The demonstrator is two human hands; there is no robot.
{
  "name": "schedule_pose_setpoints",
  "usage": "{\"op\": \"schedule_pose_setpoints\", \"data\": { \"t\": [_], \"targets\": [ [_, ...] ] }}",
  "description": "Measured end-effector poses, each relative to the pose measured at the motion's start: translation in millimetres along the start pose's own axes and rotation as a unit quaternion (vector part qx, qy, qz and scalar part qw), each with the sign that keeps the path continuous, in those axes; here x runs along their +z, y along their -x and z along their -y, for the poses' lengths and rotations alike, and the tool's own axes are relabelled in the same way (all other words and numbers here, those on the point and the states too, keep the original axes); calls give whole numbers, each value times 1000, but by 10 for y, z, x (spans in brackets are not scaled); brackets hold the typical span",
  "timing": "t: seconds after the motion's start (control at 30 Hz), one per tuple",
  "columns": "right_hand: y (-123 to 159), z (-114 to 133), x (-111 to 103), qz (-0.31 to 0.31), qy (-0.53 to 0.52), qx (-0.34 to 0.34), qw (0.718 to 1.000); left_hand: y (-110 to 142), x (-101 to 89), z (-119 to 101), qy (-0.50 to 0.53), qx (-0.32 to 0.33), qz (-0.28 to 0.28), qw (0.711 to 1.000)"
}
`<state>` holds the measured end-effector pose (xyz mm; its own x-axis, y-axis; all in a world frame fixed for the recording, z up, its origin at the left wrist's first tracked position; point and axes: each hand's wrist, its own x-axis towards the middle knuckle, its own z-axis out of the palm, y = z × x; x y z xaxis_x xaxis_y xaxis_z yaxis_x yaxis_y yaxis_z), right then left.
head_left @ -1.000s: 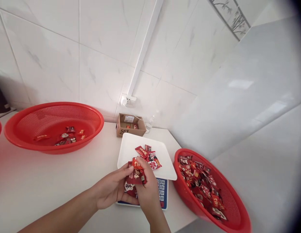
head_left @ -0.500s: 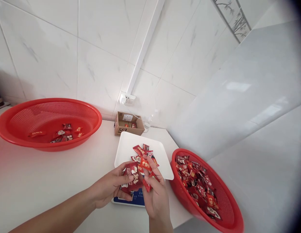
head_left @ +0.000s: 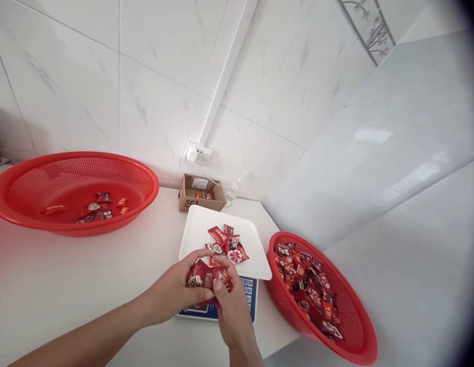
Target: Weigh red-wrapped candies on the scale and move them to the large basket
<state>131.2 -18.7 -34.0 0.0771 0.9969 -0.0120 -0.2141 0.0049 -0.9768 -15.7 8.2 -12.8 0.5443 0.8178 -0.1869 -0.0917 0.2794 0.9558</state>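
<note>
Several red wrapped candies [head_left: 207, 274] are gathered between my two hands, over the front of a kitchen scale [head_left: 249, 290]. My left hand [head_left: 183, 288] is closed around them from the left, thumb across the wrappers. From the right, my right hand [head_left: 230, 298] is closed on candies at the same bunch, its fingers curled over the top. Just beyond my fingers, a few more candies [head_left: 236, 248] lie on the scale's white tray [head_left: 194, 229]. My hands partly hide the blue keypad and display.
On the left stands a wide red basket [head_left: 78, 168] with a few candies inside. A second red basket [head_left: 359, 326], well filled with candies, is at the right. A small cardboard box [head_left: 191, 203], a clear bottle [head_left: 234, 189] and a wall socket [head_left: 199, 154] are at the back.
My right hand has moved left and down from over the tray to meet my left hand, bringing its candies to the bunch. More of the keypad and tray candies now shows.
</note>
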Motion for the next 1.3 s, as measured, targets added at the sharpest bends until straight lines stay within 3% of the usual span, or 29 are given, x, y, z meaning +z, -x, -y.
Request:
{"op": "schedule_pose_setpoints", "data": {
  "t": [0.1,0.27,0.33,0.53,0.7,0.77,0.93,1.03,1.1,1.2,1.3],
  "targets": [
    [14,-32,43,-8,-43,57,997,16,14,22,-20,12,12,1000],
    [0,90,-10,-116,-153,58,980,-19,-45,-11,54,22,25,998],
    [11,146,-46,-122,-185,63,973,-26,-80,-58,68,21,17,997],
    [139,119,-49,-19,-198,55,978,16,-128,-117,-2,52,35,998],
    [293,24,35,81,-146,84,982,108,-22,-67,-5,27,138,990],
    [352,-10,67,95,-142,97,981,143,46,-55,-3,14,155,988],
    [451,-104,113,10,-177,104,979,180,148,13,-26,8,133,991],
    [460,-125,120,-33,-190,128,973,182,157,96,-117,23,119,986],
    [448,-112,100,-25,-187,138,972,184,154,138,-167,24,128,977],
    [424,-60,0,-6,-162,93,982,189,142,146,-208,27,155,965],
    [417,12,-222,-44,-136,19,990,191,116,98,-298,26,125,946]
  ]
}}
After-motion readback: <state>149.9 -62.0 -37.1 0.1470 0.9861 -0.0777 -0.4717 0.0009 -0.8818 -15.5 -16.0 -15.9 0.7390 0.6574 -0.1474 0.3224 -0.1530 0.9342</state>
